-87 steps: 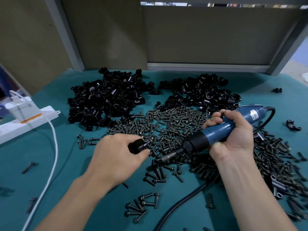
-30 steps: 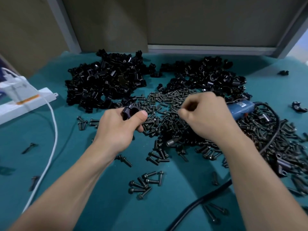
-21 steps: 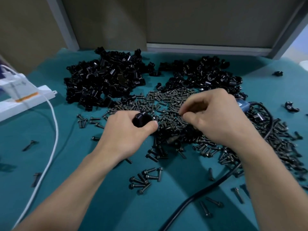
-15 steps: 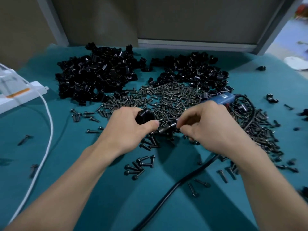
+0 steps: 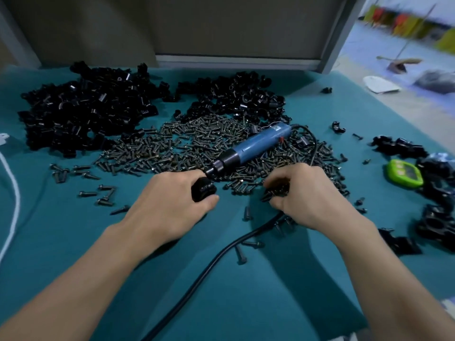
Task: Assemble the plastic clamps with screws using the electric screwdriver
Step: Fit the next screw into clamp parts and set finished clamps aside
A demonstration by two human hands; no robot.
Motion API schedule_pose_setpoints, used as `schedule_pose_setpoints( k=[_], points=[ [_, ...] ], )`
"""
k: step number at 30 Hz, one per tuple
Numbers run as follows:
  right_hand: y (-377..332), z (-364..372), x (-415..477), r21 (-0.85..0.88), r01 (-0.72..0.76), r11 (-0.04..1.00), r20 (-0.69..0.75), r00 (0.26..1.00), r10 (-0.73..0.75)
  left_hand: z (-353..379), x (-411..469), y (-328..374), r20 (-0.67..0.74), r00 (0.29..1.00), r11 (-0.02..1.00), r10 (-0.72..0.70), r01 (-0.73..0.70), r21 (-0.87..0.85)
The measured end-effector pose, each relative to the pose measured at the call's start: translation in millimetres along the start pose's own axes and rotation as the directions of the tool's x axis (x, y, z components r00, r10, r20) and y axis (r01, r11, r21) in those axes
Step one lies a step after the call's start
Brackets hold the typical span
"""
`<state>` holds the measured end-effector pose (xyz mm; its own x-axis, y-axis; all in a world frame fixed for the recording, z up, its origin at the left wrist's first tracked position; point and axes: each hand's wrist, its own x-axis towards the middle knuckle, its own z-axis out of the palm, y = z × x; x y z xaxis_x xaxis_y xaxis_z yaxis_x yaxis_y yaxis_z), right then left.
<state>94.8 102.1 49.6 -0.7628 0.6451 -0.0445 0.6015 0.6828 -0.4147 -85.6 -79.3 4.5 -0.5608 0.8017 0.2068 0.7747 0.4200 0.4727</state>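
Head view: the left hand [image 5: 172,200] grips a clamp [image 5: 203,191] touching the tip of the screwdriver [image 5: 251,146]; the right hand [image 5: 312,195] pinches screws [image 5: 277,190] near it. Likely picking a screw; next, seat it in the clamp.

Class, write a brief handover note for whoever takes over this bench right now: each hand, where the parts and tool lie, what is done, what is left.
Left hand: grips one black clamp.
Right hand: fingers curled round a few screws at the near edge of the screw pile.
Electric screwdriver: lies unheld on the screw pile.
Loose clamps: heaped at the back.
Done: clamp in hand.
Left: seat a screw, take up the screwdriver, drive it.
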Motion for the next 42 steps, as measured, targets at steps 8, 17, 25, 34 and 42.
schedule_pose_setpoints(
  k=[8, 17, 25, 34, 42],
  points=[
    [4, -3, -23, 0.174, 0.065, 0.983, -0.066, 0.996, -0.054, 2, 3, 0, -0.156, 0.979, 0.989, -0.128, 0.115, -0.089],
    [26, 1, 5, -0.092, -0.136, 0.986, -0.111, 0.986, 0.126, 1, 3, 3, -0.162, 0.950, 0.951, -0.267, 0.233, -0.202],
    [15, -16, 41, -0.123, -0.042, 0.991, 0.098, 0.994, 0.055, -11, 7, -3, -0.201, 0.922, 0.941, -0.331, 0.306, -0.147],
    [10, -7, 59, -0.022, 0.094, 0.995, 0.167, 0.982, -0.089, -4, 12, 0, -0.273, 0.894, 0.907, -0.355, 0.258, -0.332],
    [-3, 10, 62, 0.001, 0.087, 0.996, -0.056, 0.995, -0.087, -1, 10, 0, -0.189, 0.937, 0.907, -0.294, 0.212, -0.363]
  ],
)
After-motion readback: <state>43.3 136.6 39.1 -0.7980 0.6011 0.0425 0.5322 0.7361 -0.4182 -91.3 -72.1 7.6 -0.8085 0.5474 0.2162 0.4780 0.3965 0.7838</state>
